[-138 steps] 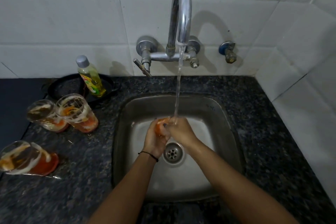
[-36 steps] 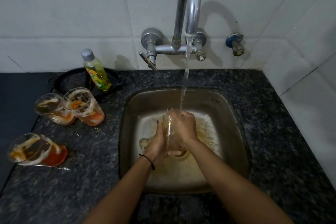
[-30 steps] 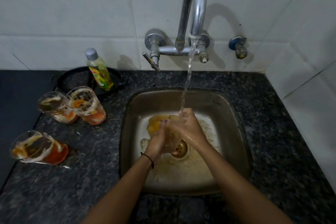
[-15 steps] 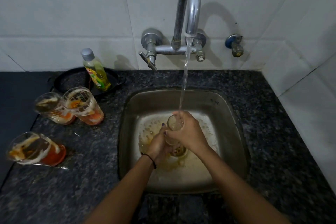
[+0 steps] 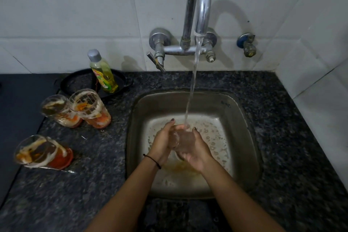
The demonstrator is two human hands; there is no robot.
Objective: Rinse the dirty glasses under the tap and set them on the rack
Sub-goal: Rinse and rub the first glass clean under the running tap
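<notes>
Both hands, left (image 5: pixel 163 142) and right (image 5: pixel 192 146), cupped glass (image 5: pixel 174 138) under tap (image 5: pixel 199 5) stream; grip best firm, glass turned; three dirty glasses (image 5: pixel 90 108) waited on desk (image 5: pixel 84 184).

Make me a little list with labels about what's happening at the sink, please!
place: steel sink set in a dark speckled stone counter
tap: curved chrome tap, running
left hand: holding the clear drinking glass
right hand: holding the same glass under the stream
waiting: three dirty glasses with orange and white residue, left of the sink
soap: yellow-green dish soap bottle, in a black pan
rack: not in view
</notes>
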